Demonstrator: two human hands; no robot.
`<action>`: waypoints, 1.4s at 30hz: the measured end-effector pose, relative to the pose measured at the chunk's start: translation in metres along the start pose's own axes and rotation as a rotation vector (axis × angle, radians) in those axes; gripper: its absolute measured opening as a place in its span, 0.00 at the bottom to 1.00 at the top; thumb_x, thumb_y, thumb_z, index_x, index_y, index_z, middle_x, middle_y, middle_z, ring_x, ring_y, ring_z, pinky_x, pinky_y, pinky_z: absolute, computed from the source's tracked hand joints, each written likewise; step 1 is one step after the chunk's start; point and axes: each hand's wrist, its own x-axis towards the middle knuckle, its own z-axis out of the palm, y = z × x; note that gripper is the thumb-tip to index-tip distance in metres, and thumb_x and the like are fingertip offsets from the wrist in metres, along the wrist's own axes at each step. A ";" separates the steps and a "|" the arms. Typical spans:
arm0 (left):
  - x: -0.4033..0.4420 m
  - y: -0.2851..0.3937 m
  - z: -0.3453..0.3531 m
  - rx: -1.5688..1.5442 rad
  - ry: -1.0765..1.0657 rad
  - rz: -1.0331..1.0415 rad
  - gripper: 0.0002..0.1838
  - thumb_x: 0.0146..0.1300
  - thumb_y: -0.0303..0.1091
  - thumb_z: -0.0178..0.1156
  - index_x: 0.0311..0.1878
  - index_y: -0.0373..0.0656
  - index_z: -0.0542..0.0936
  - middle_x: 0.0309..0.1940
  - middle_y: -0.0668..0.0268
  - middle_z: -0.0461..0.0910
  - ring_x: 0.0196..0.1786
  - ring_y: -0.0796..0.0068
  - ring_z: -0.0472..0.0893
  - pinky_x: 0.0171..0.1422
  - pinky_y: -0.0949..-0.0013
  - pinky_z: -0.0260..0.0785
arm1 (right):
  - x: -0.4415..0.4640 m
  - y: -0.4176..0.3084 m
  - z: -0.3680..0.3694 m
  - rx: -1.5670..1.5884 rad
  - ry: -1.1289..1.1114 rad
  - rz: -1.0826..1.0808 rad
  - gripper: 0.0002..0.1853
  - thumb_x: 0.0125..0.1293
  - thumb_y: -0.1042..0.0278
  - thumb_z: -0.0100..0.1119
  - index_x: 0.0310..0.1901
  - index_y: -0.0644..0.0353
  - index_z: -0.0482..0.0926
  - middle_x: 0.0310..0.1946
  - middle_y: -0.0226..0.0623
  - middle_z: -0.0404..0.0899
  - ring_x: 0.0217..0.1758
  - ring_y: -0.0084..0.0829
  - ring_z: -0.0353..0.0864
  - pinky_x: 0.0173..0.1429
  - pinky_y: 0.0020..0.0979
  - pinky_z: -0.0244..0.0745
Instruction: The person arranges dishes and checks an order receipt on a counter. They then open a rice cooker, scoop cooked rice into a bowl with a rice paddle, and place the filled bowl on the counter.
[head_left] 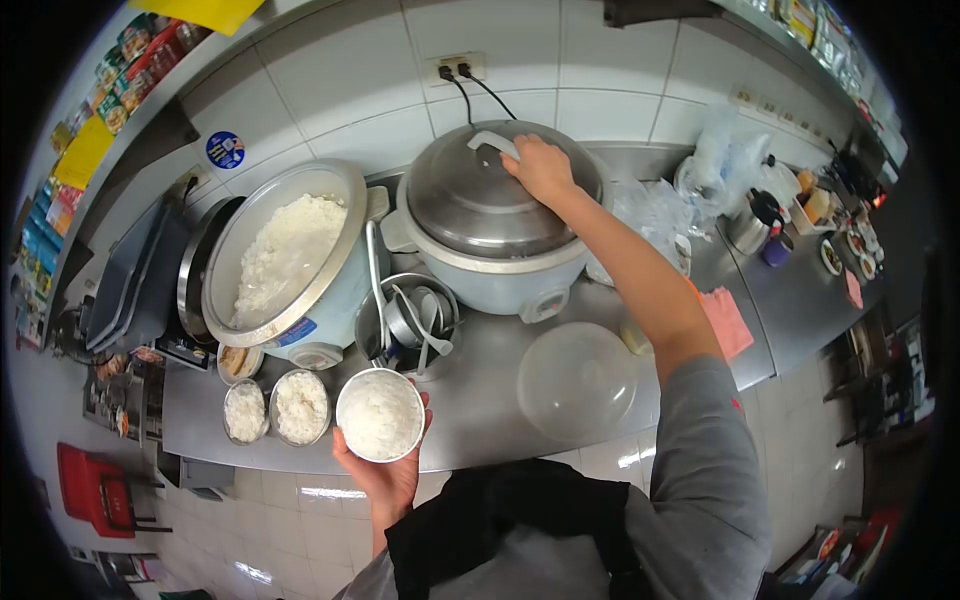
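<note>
My left hand [385, 475] holds up a white bowl of cooked rice [380, 415] over the counter's front edge. On the metal lid [480, 200] of the right rice cooker [480, 270], my right hand [540, 168] is closed around the pale handle [492, 143]; the lid sits over the pot. To the left, another rice cooker [330, 325] stands uncovered and tilted, with rice [285, 255] inside. Between the cookers, a metal pot [440, 372] holds several ladles and scoops [425, 318]. Two more bowls of rice, one [300, 408] nearer and one [245, 411] farther left, rest on the counter.
A translucent round lid [577, 382] lies on the steel counter [470, 430]. Farther right are a pink cloth [724, 322], plastic bags [645, 215] and a metal jug [750, 225]. Two plugs sit in the wall outlet [460, 70]. A shelf overhangs the left side.
</note>
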 end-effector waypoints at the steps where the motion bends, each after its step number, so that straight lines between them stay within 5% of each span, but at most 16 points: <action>1: -0.003 -0.004 -0.002 -0.012 0.002 -0.021 0.44 0.66 0.67 0.45 0.73 0.39 0.61 0.64 0.40 0.70 0.61 0.40 0.76 0.61 0.46 0.77 | -0.002 -0.001 -0.003 0.020 -0.027 0.015 0.23 0.67 0.48 0.59 0.47 0.63 0.79 0.48 0.49 0.78 0.48 0.52 0.82 0.52 0.47 0.78; 5: -0.003 -0.011 -0.016 -0.008 -0.021 -0.153 0.44 0.65 0.68 0.45 0.73 0.41 0.62 0.64 0.42 0.70 0.62 0.39 0.75 0.61 0.44 0.75 | -0.025 -0.020 -0.029 0.081 -0.115 0.107 0.33 0.67 0.44 0.60 0.62 0.64 0.72 0.59 0.52 0.71 0.59 0.51 0.76 0.60 0.45 0.74; 7: 0.002 -0.015 -0.020 0.043 -0.032 -0.262 0.44 0.63 0.68 0.47 0.72 0.43 0.64 0.63 0.44 0.72 0.60 0.37 0.76 0.60 0.43 0.75 | -0.066 -0.030 -0.038 0.146 0.024 0.055 0.38 0.66 0.44 0.61 0.70 0.61 0.64 0.63 0.54 0.66 0.64 0.52 0.72 0.66 0.45 0.70; 11: 0.021 -0.033 -0.011 0.083 -0.133 -0.487 0.41 0.65 0.67 0.44 0.72 0.47 0.66 0.64 0.48 0.73 0.62 0.41 0.76 0.60 0.44 0.74 | -0.171 -0.037 -0.064 0.495 0.247 -0.057 0.33 0.67 0.59 0.64 0.69 0.62 0.64 0.61 0.51 0.66 0.62 0.50 0.72 0.66 0.43 0.71; 13: 0.032 -0.045 -0.007 0.145 -0.216 -0.592 0.39 0.67 0.65 0.44 0.72 0.46 0.65 0.65 0.49 0.72 0.63 0.42 0.75 0.62 0.45 0.74 | -0.225 -0.023 -0.084 0.492 0.264 0.102 0.30 0.67 0.62 0.62 0.69 0.56 0.65 0.62 0.49 0.67 0.58 0.50 0.75 0.61 0.41 0.73; 17: 0.028 -0.078 0.017 0.147 -0.336 -0.744 0.39 0.69 0.63 0.42 0.73 0.44 0.63 0.67 0.46 0.69 0.65 0.42 0.74 0.64 0.46 0.73 | -0.368 0.036 -0.109 0.418 0.635 0.457 0.23 0.67 0.76 0.56 0.64 0.54 0.72 0.59 0.41 0.72 0.48 0.37 0.80 0.47 0.34 0.79; 20: 0.017 -0.110 0.039 0.124 -0.413 -0.876 0.40 0.69 0.64 0.40 0.73 0.43 0.63 0.67 0.45 0.69 0.64 0.41 0.74 0.63 0.45 0.74 | -0.543 0.101 -0.094 0.231 0.732 0.925 0.22 0.66 0.80 0.53 0.62 0.59 0.74 0.59 0.46 0.74 0.59 0.43 0.77 0.60 0.34 0.76; 24: -0.009 -0.154 0.068 0.190 -0.436 -0.986 0.41 0.69 0.65 0.39 0.73 0.40 0.62 0.66 0.44 0.69 0.63 0.40 0.75 0.63 0.44 0.74 | -0.877 0.086 -0.037 -0.023 0.317 1.772 0.20 0.66 0.75 0.54 0.60 0.61 0.75 0.55 0.46 0.76 0.58 0.44 0.76 0.58 0.38 0.75; 28: -0.036 -0.222 0.102 0.213 -0.485 -1.013 0.42 0.68 0.65 0.39 0.73 0.39 0.62 0.65 0.44 0.70 0.63 0.40 0.75 0.63 0.45 0.74 | -1.012 0.004 -0.040 0.241 -0.091 2.226 0.17 0.66 0.72 0.55 0.56 0.62 0.77 0.48 0.44 0.78 0.50 0.41 0.77 0.51 0.37 0.75; 33: -0.083 -0.319 0.162 0.241 -0.547 -1.169 0.41 0.69 0.64 0.38 0.72 0.39 0.63 0.63 0.46 0.72 0.63 0.41 0.75 0.64 0.45 0.73 | -1.015 0.020 -0.044 0.633 0.013 2.204 0.15 0.66 0.67 0.57 0.51 0.63 0.79 0.39 0.41 0.80 0.41 0.38 0.79 0.43 0.36 0.76; 42: -0.155 -0.444 0.251 0.154 -0.727 -1.397 0.41 0.70 0.64 0.37 0.73 0.38 0.63 0.66 0.44 0.70 0.65 0.45 0.75 0.68 0.50 0.72 | -0.957 0.228 -0.069 0.686 0.390 1.949 0.17 0.69 0.59 0.60 0.42 0.70 0.80 0.27 0.38 0.83 0.27 0.28 0.82 0.30 0.31 0.76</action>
